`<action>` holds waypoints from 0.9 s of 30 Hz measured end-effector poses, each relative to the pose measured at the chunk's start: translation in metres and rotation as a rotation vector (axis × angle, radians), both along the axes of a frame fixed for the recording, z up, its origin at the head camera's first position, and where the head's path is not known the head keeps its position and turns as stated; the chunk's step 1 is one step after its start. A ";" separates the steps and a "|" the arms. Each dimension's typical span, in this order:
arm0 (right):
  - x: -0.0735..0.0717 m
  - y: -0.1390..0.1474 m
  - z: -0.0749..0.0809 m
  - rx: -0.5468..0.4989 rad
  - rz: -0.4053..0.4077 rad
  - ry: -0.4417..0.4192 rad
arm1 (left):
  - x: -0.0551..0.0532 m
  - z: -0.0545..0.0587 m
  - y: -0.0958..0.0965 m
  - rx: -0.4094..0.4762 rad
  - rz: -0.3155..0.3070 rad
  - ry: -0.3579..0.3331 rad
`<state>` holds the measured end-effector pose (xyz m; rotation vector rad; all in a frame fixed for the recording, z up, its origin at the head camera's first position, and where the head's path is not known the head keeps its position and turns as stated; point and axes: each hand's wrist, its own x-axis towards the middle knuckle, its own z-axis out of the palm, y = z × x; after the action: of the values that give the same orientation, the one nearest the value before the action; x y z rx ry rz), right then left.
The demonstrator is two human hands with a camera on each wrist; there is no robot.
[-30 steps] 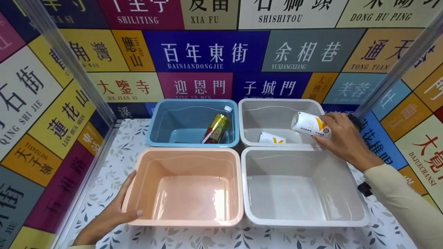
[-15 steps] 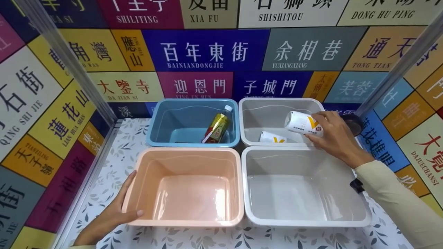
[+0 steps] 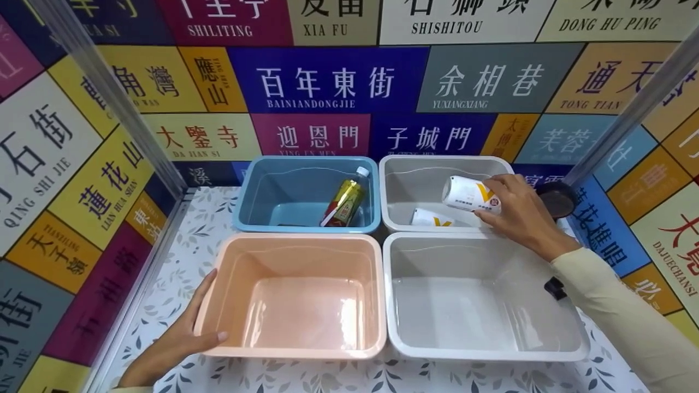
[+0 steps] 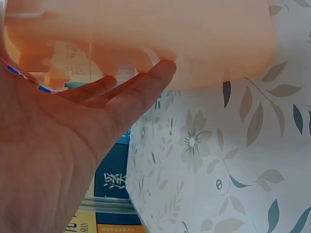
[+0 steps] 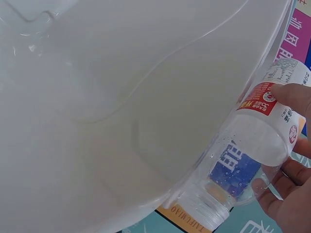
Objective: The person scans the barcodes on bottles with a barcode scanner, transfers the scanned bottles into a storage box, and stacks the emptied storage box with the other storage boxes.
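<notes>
My right hand (image 3: 521, 213) grips a clear plastic bottle (image 3: 471, 194) with a white label and an orange mark. The bottle lies tilted over the back right grey bin (image 3: 446, 160); its clear ribbed neck shows in the right wrist view, where red print is also visible. Another white-labelled bottle (image 3: 430, 218) lies inside that bin, partly hidden by the front wall. At the front left corner of the peach bin (image 3: 289, 350), my left hand (image 3: 183, 330) holds the wall, thumb over the rim and fingers along the outside. The left wrist view shows those fingers fairly straight.
A blue bin (image 3: 238, 210) at the back left contains a yellow-and-red bottle (image 3: 345, 203) with a white cap. The front right grey bin (image 3: 475, 352) stands beside the peach one. A dark round object (image 3: 557, 200) sits right of my right hand. Sign-printed walls surround the floral tabletop (image 3: 284, 376).
My right hand and the bottle in it have moved left over the back right grey bin. The left hand stays on the peach bin.
</notes>
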<state>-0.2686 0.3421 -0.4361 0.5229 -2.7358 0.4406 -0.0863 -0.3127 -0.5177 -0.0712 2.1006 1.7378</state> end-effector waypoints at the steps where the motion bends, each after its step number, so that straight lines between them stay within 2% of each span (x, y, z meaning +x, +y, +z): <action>1: -0.001 -0.001 0.000 0.002 0.004 -0.003 | 0.000 0.000 0.000 0.002 -0.001 0.000; 4: -0.003 -0.003 0.001 0.008 0.013 -0.012 | 0.000 0.001 0.000 0.001 -0.008 0.005; 11: -0.007 -0.009 0.002 0.035 0.033 -0.016 | -0.001 0.002 -0.001 0.059 -0.011 -0.051; 20: -0.013 -0.011 -0.004 0.037 0.053 -0.057 | -0.001 -0.003 -0.002 0.003 -0.025 0.044; 27: -0.016 -0.010 -0.006 0.014 0.082 -0.093 | 0.000 -0.002 -0.002 0.012 -0.015 0.023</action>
<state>-0.2843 0.3322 -0.4422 0.6353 -2.8155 0.4772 -0.0867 -0.3143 -0.5199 -0.0320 2.1006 1.7504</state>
